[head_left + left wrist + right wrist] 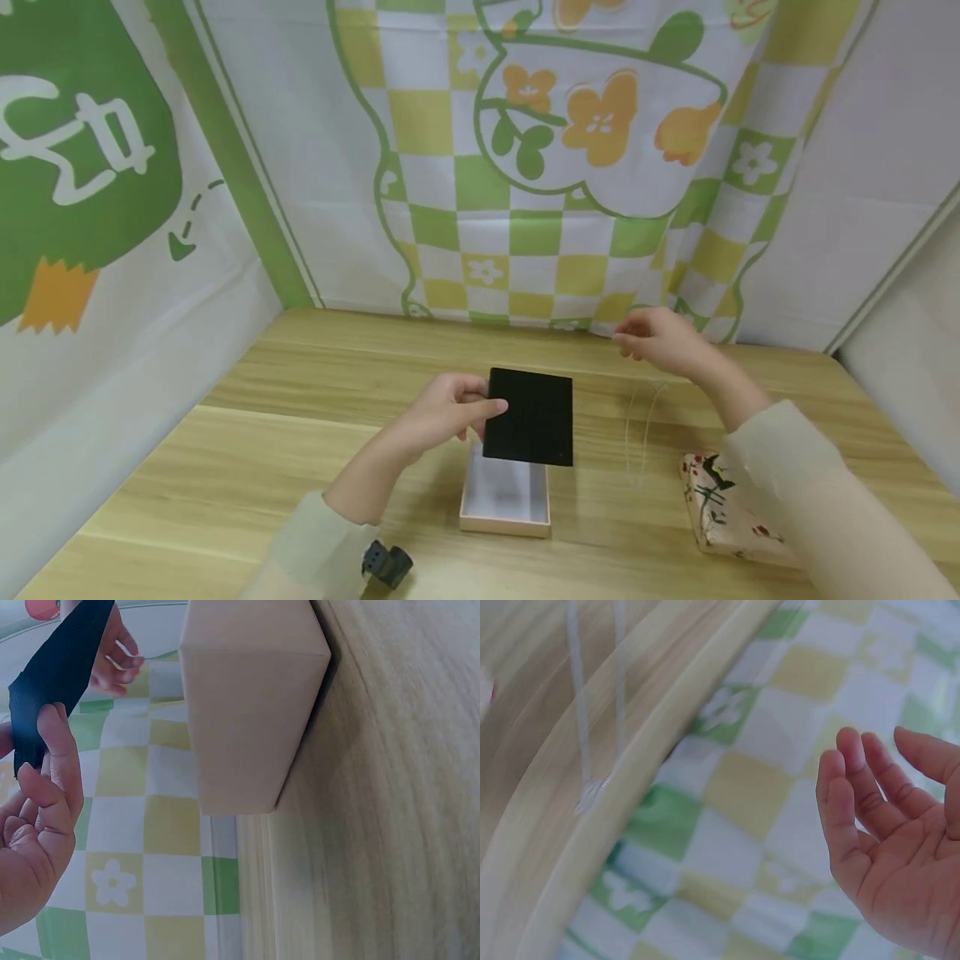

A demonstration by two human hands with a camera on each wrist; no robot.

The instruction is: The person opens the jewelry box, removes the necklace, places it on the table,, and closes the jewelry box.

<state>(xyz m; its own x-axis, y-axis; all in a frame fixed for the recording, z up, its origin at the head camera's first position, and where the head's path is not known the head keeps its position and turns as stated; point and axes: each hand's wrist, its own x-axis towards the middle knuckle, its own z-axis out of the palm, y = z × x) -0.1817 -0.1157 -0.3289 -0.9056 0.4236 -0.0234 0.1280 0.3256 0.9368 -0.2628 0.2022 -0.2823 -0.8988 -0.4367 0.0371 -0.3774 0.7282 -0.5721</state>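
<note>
In the head view my left hand (442, 412) pinches a black flat rectangular piece (532, 417) by its left edge, thumb on top. The piece is held above an open shallow box (504, 527) with a pale inside, covering the box's far part. In the left wrist view the fingers grip the black piece (56, 671), and the box's pinkish outer wall (247, 727) stands beside it. My right hand (663, 340) is raised near the back of the table, its fingers loosely bent around nothing. Closest to it, a thin white string (628, 429) lies in a long loop.
A pale pink item with a floral print (738, 517) lies on the right, partly behind the right forearm. A small black device (386, 564) sits at the left sleeve. A checkered curtain (532, 242) hangs behind the wooden table (300, 450).
</note>
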